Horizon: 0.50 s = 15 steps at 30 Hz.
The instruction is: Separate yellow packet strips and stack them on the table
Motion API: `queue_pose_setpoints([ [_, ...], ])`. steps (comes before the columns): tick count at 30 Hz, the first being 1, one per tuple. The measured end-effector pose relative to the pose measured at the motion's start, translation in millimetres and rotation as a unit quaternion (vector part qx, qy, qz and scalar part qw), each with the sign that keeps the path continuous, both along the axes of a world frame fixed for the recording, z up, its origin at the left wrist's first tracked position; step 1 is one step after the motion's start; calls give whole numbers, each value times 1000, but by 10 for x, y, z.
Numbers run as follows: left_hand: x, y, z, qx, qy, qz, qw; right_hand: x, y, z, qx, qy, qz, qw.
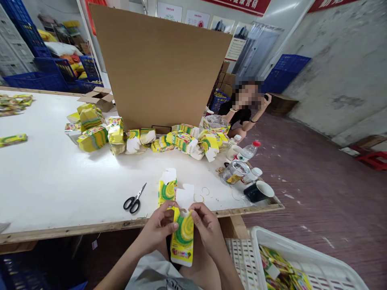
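A yellow and green printed carton (182,239) hangs between my two hands, just in front of the table edge above my lap. My left hand (161,223) pinches its upper left side between thumb and fingers. At the upper right corner, my right hand (204,221) has thumb and fingers closed on the same carton. Its top end faces the table. Right behind it on the table lie another yellow carton (167,191) and a white cardboard flap (185,195). Black-handled scissors (133,202) rest to the left of my hands, blades pointing away.
Stacks of flat cartons (184,141) line the foot of a tall cardboard sheet (160,68). A dark mug (259,191), a clear jar (235,172) and bottles stand near the right table edge. A white basket (302,251) holds cartons. Another person (246,104) sits beyond the table.
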<state>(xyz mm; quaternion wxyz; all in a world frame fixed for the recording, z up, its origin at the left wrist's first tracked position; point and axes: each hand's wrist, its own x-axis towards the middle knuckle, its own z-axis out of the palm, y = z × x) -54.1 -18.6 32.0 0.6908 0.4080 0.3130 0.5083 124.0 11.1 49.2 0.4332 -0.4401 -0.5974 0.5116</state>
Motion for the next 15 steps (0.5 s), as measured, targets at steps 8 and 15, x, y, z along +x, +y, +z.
queue_pose_setpoints([
  [8,-21,-3,-7,-15,1,1,1000,-37,25,-2,-1,4,-60,998],
  [15,-2,29,-23,15,101,63,993,60,87,149,-42,-50,10,998],
])
